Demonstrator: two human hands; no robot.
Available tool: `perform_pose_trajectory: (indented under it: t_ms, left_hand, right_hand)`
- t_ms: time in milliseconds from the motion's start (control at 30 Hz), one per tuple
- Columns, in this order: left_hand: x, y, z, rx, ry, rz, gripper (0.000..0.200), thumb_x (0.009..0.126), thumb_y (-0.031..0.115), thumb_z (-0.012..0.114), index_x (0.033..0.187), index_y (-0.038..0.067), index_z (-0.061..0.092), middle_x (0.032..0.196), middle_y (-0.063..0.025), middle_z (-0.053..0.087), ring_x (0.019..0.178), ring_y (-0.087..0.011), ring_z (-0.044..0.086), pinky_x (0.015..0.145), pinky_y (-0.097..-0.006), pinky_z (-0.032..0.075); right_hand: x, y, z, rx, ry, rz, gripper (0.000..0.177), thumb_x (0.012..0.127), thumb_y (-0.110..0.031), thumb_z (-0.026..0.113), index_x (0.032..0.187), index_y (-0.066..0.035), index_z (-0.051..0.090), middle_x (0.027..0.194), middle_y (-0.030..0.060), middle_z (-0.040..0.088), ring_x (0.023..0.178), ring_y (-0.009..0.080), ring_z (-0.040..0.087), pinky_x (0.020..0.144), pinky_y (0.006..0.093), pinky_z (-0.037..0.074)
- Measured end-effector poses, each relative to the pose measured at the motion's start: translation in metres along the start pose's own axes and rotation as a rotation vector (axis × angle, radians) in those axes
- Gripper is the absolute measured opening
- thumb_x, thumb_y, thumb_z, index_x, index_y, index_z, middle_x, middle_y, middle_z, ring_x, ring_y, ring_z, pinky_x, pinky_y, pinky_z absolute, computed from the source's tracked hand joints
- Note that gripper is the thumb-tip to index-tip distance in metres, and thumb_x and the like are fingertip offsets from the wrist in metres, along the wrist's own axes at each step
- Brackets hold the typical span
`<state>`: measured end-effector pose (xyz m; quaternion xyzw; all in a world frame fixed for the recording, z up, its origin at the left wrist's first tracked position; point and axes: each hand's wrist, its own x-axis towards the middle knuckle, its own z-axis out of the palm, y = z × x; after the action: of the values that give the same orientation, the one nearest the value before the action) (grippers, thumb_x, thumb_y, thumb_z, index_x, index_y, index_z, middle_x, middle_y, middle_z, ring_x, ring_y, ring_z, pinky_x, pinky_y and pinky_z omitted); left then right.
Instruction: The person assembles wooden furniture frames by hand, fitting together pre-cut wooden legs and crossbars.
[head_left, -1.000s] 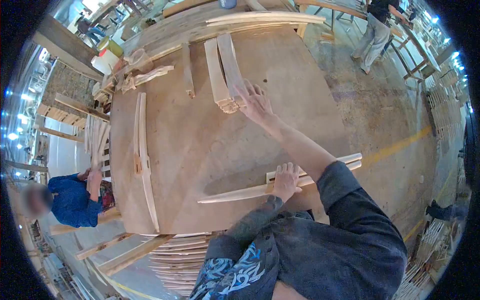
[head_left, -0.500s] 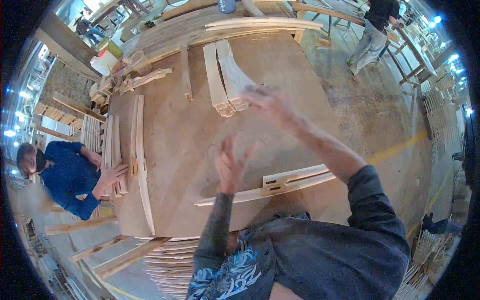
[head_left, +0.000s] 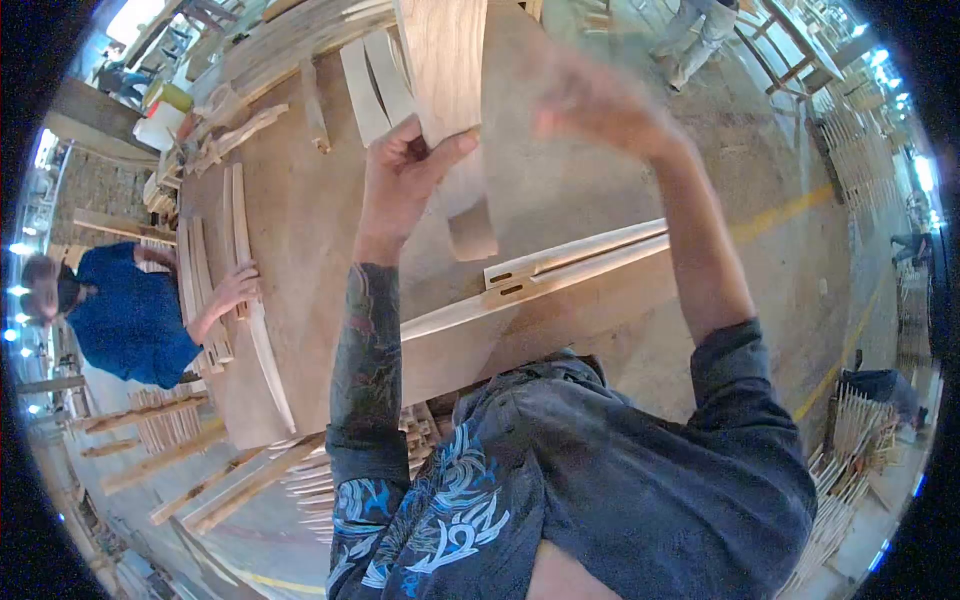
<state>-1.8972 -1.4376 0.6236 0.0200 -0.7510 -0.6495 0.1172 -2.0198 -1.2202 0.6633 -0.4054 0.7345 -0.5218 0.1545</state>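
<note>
My left hand is closed on the lower end of a wide, pale wooden slat, thumb pressed over its front face. The slat stands up toward the top edge of the view. Below that grip, a blurred piece of wood with a darker patch shows over the table. Smeared by motion, my right hand is to the right of the slat and apart from it. Partly covered by the held slat, a stack of similar slats lies behind my left hand.
Long curved wooden pieces with slots lie near the front edge of the table. At left, a person in blue touches similar long pieces. Further back are a wood strip and a white container.
My left hand has risen from the table and now grips a slat. My right hand has left the stack and moved right. The view has shifted.
</note>
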Motion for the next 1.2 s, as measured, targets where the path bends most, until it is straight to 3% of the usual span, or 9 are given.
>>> perform_pose_trajectory:
  t_ms: [100,300,400,500,700,967,1033,1167,1200]
  left_hand:
    - [0.006,-0.004,0.017,-0.245,0.022,0.052,0.023,0.085,0.011,0.074,0.106,0.002,0.070,0.091,0.0013,0.069,0.080,-0.0050,0.060,0.069,-0.0208,0.047]
    - [-0.021,-0.034,0.026,-0.219,0.029,-0.075,0.038,0.089,0.021,0.070,0.122,0.004,0.063,0.107,-0.0026,0.068,0.095,-0.0112,0.063,0.088,-0.0273,0.048]
    - [-0.083,-0.170,0.023,0.201,0.080,-0.091,0.058,0.085,0.049,0.067,0.120,0.003,0.062,0.106,-0.0110,0.069,0.096,-0.0219,0.064,0.085,-0.0338,0.049]
    - [-0.150,-0.189,0.040,0.545,0.024,-0.255,0.069,0.077,0.060,0.069,0.119,0.005,0.062,0.114,-0.0171,0.064,0.108,-0.0343,0.059,0.093,-0.0440,0.044]
    - [-0.194,-0.223,0.070,0.964,0.102,-0.050,0.068,0.065,0.054,0.078,0.112,0.008,0.064,0.108,-0.0104,0.064,0.108,-0.0288,0.056,0.096,-0.0481,0.036]
    - [-0.197,-0.216,0.065,0.841,0.095,-0.105,0.052,0.071,0.051,0.073,0.106,0.013,0.068,0.100,-0.0050,0.060,0.103,-0.0260,0.053,0.095,-0.0442,0.034]
    - [-0.198,-0.214,0.066,0.830,0.077,-0.137,0.051,0.071,0.051,0.072,0.105,0.013,0.068,0.100,-0.0050,0.060,0.103,-0.0260,0.054,0.095,-0.0441,0.035]
    - [-0.193,-0.217,0.065,0.846,0.070,-0.158,0.056,0.070,0.053,0.073,0.109,0.013,0.068,0.102,-0.0059,0.060,0.105,-0.0272,0.053,0.095,-0.0439,0.034]
    - [-0.195,-0.215,0.065,0.840,0.067,-0.178,0.062,0.068,0.054,0.074,0.113,0.012,0.066,0.105,-0.0075,0.061,0.107,-0.0280,0.053,0.097,-0.0435,0.034]
  right_hand:
    - [-0.030,0.017,0.057,0.150,-0.331,0.243,0.044,0.081,-0.018,0.078,0.118,-0.003,0.060,0.102,0.0046,0.065,0.094,0.0134,0.061,0.085,0.0305,0.051]
    - [-0.061,0.093,0.094,0.060,-0.237,0.384,0.036,0.082,-0.014,0.077,0.113,-0.002,0.063,0.106,0.0083,0.069,0.099,0.0165,0.063,0.088,0.0335,0.051]
    - [-0.093,0.120,0.102,0.153,-0.171,0.334,0.033,0.082,-0.025,0.077,0.104,-0.002,0.068,0.099,0.0086,0.071,0.095,0.0165,0.064,0.085,0.0335,0.051]
    - [-0.108,0.119,0.117,0.166,-0.092,0.398,0.036,0.081,-0.025,0.078,0.105,-0.002,0.067,0.101,0.0090,0.071,0.099,0.0181,0.064,0.088,0.0334,0.051]
    - [-0.120,0.137,0.135,0.115,-0.153,0.449,0.036,0.080,-0.023,0.079,0.106,-0.001,0.066,0.101,0.0089,0.070,0.096,0.0184,0.064,0.085,0.0342,0.051]
    - [-0.130,0.136,0.139,-0.048,-0.279,0.455,0.039,0.079,-0.028,0.080,0.108,-0.005,0.067,0.107,0.0125,0.070,0.101,0.0240,0.065,0.087,0.0374,0.051]
    - [-0.137,0.141,0.147,-0.231,-0.255,0.022,0.032,0.084,-0.023,0.075,0.108,-0.004,0.066,0.105,0.0098,0.069,0.093,0.0226,0.066,0.080,0.0346,0.052]
    - [-0.155,0.184,0.161,-0.161,-0.241,-0.077,0.032,0.084,-0.024,0.075,0.110,-0.007,0.066,0.105,0.0094,0.069,0.094,0.0241,0.065,0.080,0.0362,0.051]
    - [-0.159,0.190,0.162,-0.229,-0.289,0.061,0.042,0.082,-0.030,0.076,0.115,-0.008,0.062,0.111,0.0106,0.066,0.100,0.0281,0.064,0.083,0.0386,0.052]
